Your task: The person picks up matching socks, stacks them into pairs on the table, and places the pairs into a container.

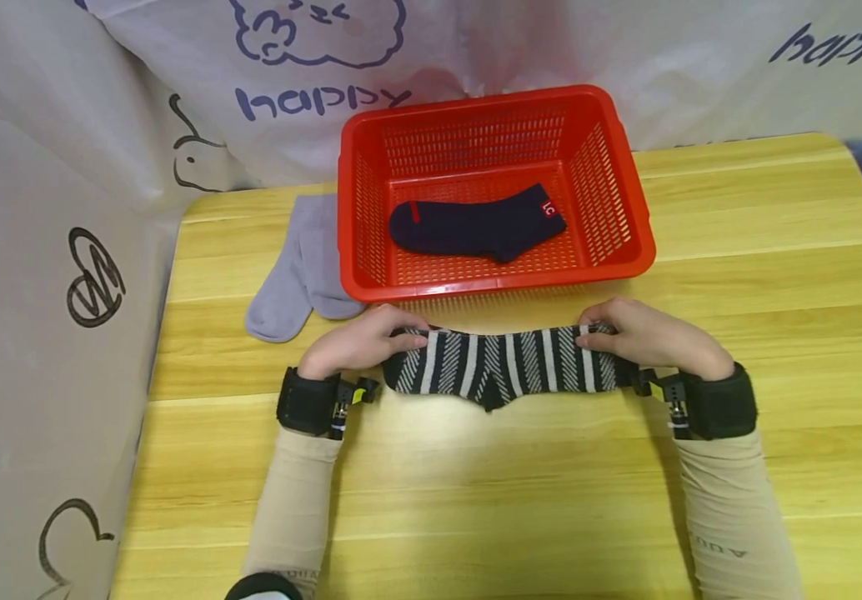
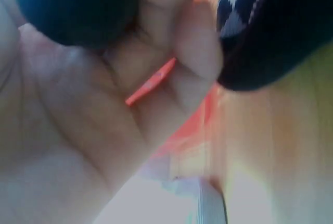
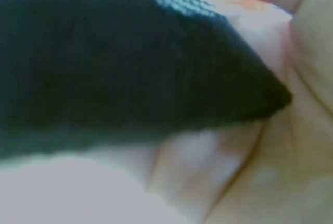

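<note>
One black-and-white striped sock (image 1: 528,362) over table (image 1: 506,500), near side of one red plastic basket (image 1: 498,287); long axis left-right, toe left, heel bulge toward person. Left hand (image 1: 362,340) pinches toe end, right hand (image 1: 652,336) cuff end. Two grey socks (image 1: 277,308), one navy sock (image 1: 468,227) visible.

Overhead — close wrist views, perhaps palmward

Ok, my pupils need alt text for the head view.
A left hand and right hand hold a striped sock near its ends over a wooden table. Beyond, a red basket holds a navy sock, with grey socks at its left.
</note>
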{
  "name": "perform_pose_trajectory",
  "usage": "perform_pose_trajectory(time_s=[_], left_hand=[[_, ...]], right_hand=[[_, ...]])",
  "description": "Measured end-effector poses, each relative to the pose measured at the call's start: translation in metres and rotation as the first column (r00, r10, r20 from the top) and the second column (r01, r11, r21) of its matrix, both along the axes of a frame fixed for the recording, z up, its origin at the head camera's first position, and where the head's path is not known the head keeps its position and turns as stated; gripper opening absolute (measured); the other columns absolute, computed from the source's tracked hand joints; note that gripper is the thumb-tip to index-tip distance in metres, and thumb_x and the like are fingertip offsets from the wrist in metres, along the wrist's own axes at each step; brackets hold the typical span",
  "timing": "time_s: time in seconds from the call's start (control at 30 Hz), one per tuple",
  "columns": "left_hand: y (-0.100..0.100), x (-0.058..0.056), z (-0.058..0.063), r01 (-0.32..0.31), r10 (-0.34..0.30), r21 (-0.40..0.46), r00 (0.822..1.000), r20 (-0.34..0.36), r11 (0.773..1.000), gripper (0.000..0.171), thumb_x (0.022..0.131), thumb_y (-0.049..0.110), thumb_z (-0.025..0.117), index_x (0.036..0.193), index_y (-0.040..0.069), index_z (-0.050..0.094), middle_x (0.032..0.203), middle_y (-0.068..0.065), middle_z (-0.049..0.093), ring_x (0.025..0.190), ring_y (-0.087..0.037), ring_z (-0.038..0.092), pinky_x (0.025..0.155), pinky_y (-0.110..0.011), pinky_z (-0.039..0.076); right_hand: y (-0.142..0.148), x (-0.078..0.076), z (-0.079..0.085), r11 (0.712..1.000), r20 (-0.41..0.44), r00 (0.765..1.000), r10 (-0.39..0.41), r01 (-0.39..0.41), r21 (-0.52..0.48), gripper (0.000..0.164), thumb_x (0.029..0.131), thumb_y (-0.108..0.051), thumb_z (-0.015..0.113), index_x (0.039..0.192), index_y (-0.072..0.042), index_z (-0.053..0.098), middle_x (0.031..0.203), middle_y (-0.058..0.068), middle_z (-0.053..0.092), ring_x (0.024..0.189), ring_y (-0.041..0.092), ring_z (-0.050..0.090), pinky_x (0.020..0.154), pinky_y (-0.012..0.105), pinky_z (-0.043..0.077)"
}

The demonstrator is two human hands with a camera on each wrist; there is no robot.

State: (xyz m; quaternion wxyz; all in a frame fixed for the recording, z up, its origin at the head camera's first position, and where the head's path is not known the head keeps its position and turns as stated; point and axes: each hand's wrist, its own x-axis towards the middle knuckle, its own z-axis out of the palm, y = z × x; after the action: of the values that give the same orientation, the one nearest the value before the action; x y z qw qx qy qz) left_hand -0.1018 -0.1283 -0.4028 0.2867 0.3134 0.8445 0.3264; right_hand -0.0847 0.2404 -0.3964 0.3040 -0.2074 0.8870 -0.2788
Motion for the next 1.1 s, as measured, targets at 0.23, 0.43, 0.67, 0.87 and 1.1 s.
perform_pose_trajectory(time_s=[0.23,0.43,0.67,0.87,1.1], left_hand=[[-0.010,-0.003,-0.003,-0.057,0.054,0.042,0.997,0.060,0.997,0.012,0.099,0.018,0.058,0.098,0.010,0.067,0.087,0.000,0.060,0.083,-0.015,0.055,0.081,-0.031,0.044],[-0.015,-0.005,-0.011,-0.169,0.163,0.058,0.981,0.108,0.984,0.017,0.099,0.016,0.058,0.107,0.005,0.067,0.099,-0.006,0.065,0.090,-0.018,0.056,0.086,-0.032,0.045],[-0.017,-0.007,-0.020,-0.300,0.277,0.149,0.948,0.155,0.942,0.040,0.097,0.015,0.061,0.135,0.006,0.053,0.116,-0.012,0.063,0.090,-0.020,0.057,0.086,-0.032,0.047],[-0.017,-0.007,-0.021,-0.337,0.318,0.108,0.934,0.164,0.935,0.041,0.096,0.019,0.063,0.135,0.009,0.053,0.104,-0.011,0.064,0.058,-0.021,0.055,0.063,-0.031,0.050],[-0.025,-0.008,-0.020,-0.316,0.289,0.081,0.926,0.245,0.945,0.025,0.092,0.021,0.070,0.106,0.005,0.059,0.075,-0.005,0.058,0.047,-0.023,0.053,0.050,-0.032,0.049]], right_hand=[[0.002,0.000,0.000,0.999,-0.034,0.999,-0.006,0.004,-0.041,0.009,0.095,-0.017,0.063,0.096,-0.011,0.069,0.082,-0.003,0.062,0.076,0.012,0.054,0.074,0.029,0.047],[0.002,-0.002,-0.001,0.998,-0.002,1.000,0.004,-0.004,-0.068,0.011,0.096,-0.018,0.063,0.086,-0.013,0.065,0.070,-0.005,0.047,0.067,0.010,0.048,0.065,0.025,0.041],[0.002,-0.003,-0.005,0.996,0.025,1.000,0.002,0.000,-0.087,0.016,0.097,-0.018,0.062,0.082,-0.013,0.062,0.067,-0.006,0.040,0.062,0.008,0.044,0.062,0.024,0.037],[0.004,-0.005,-0.009,0.999,0.056,0.998,-0.020,0.022,-0.036,0.014,0.097,-0.019,0.061,0.088,-0.010,0.065,0.073,-0.003,0.049,0.068,0.011,0.048,0.065,0.026,0.040],[0.012,-0.008,-0.012,0.996,0.155,0.984,-0.090,0.090,0.009,0.017,0.095,-0.023,0.065,0.093,-0.006,0.064,0.073,0.000,0.056,0.058,0.014,0.056,0.056,0.026,0.047]])
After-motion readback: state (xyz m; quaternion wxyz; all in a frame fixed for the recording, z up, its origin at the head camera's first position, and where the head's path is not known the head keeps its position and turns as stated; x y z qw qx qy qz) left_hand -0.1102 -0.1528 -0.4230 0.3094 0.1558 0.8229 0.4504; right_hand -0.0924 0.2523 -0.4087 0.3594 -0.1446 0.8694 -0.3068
